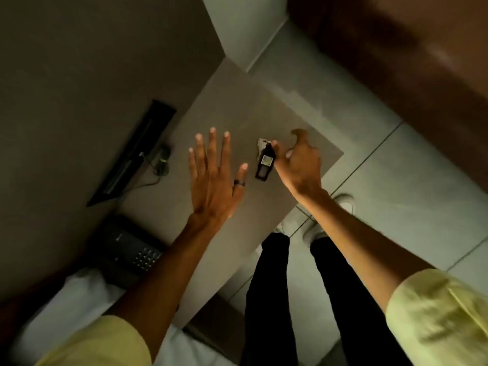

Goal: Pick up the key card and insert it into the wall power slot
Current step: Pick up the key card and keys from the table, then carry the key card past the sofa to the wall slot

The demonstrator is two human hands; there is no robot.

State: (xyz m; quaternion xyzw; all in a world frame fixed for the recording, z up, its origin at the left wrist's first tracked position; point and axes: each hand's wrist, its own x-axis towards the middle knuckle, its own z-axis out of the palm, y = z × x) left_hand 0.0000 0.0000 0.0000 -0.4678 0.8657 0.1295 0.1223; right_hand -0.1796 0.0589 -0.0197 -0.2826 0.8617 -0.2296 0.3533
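The key card (pixel 264 163) is a dark rectangular tag with a small pale label, with a metal key (pixel 261 144) attached at its far end. It lies on the grey side table (pixel 258 101). My right hand (pixel 301 162) is at the card's right edge, thumb and forefinger closing on its far end. My left hand (pixel 214 175) hovers flat over the table to the card's left, fingers spread, a dark ring on one finger. No wall power slot is visible.
A black telephone (pixel 126 247) sits at the table's near left. A dark wall panel (pixel 132 154) with a coiled cable (pixel 161 162) runs along the left wall. White bedding (pixel 66 299) lies lower left. My legs and shoes stand on the tiled floor (pixel 396 167).
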